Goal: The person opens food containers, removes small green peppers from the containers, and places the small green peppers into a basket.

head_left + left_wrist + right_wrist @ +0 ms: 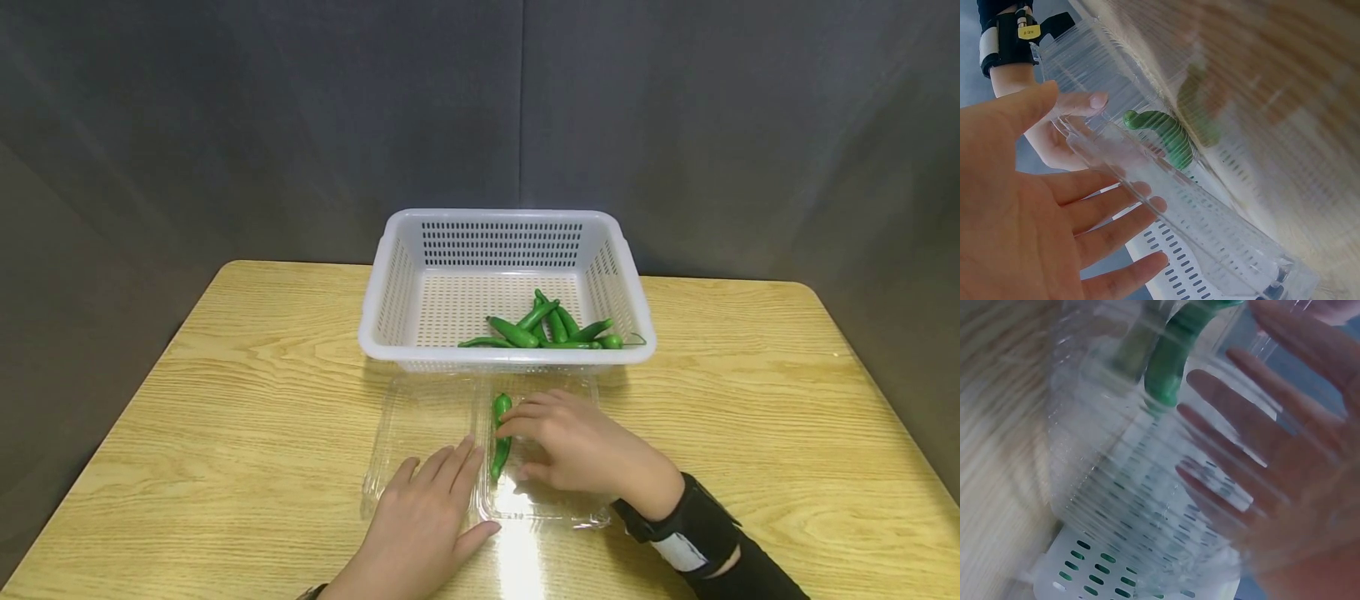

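Observation:
A clear plastic clamshell box (427, 408) lies unfolded on the table, its two halves side by side. Along the inner left side of its right half lies one green chili pepper (502, 458), stem end away from me. My right hand (573, 442) hovers over that half, fingertips beside the pepper; in the right wrist view its fingers (1229, 419) are spread and apart from the pepper (1166, 369). My left hand (423, 517) lies palm down over the near part of the left half, fingers extended by the middle fold. Its fingers (1116, 203) hold nothing in the left wrist view.
A white perforated plastic basket (506, 354) stands directly behind the box. Several green chili peppers (555, 325) are heaped in its front right part. The wooden table (247, 417) extends to both sides, with dark grey panels (300, 125) behind it.

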### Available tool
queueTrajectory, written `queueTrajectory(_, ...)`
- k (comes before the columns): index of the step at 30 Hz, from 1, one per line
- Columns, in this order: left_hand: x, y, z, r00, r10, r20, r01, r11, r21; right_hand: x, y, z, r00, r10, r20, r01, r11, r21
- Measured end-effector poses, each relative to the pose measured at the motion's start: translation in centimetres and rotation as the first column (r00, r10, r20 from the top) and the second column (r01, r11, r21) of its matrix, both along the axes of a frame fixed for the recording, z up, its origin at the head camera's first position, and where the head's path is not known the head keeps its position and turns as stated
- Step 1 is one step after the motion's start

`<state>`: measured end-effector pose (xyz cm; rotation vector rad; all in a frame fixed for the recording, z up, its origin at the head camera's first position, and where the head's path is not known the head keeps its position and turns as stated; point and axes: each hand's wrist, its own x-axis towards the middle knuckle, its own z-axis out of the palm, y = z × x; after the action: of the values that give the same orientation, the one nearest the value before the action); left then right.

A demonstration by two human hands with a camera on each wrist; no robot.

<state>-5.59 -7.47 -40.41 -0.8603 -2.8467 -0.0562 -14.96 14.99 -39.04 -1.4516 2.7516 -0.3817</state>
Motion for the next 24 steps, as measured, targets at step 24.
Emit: queueTrajectory(24,0.0,0.0,-0.1,1.0,0.0,-0.018,0.001,1.0,0.013,0.0,-0.5,-1.2,0.992,-0.002,-0.128,0.0,1.0,-0.015)
